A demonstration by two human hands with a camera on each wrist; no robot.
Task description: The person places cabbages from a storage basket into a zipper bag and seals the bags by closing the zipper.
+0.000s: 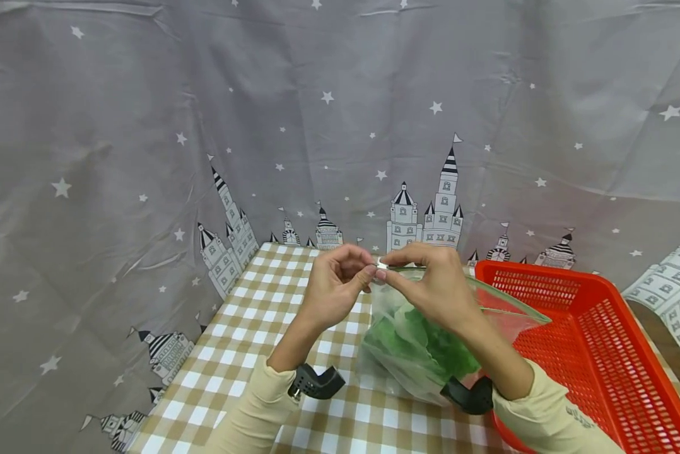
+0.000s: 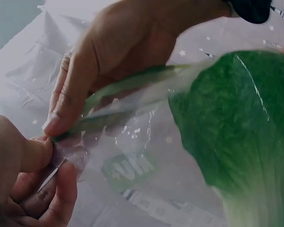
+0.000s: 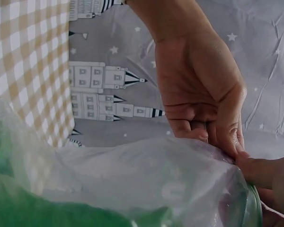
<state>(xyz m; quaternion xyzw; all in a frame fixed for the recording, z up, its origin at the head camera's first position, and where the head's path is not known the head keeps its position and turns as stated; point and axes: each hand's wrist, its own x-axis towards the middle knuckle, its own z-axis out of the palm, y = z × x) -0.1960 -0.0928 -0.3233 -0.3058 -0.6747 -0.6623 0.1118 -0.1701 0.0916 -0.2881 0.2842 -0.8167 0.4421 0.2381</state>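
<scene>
A clear zip bag (image 1: 385, 309) with a green-edged mouth holds a leafy green vegetable (image 1: 425, 340), its broad leaf (image 2: 241, 118) pale toward the stalk. Both hands meet over the bag's upper left corner. My left hand (image 1: 334, 287) pinches that corner between thumb and fingers, the thumb lying along the edge in the left wrist view. Right beside it, my right hand (image 1: 433, 284) pinches the green-edged strip (image 3: 254, 203) with thumb and forefinger. A small pale glint shows between the fingertips in the head view. Some fingers are hidden behind others.
To the right a red plastic basket (image 1: 595, 277) with slotted walls stands close against the bag. Underneath is a table with a brown and white checked cloth (image 1: 249, 353). A grey curtain (image 1: 294, 126) with stars and castles hangs behind and at the left.
</scene>
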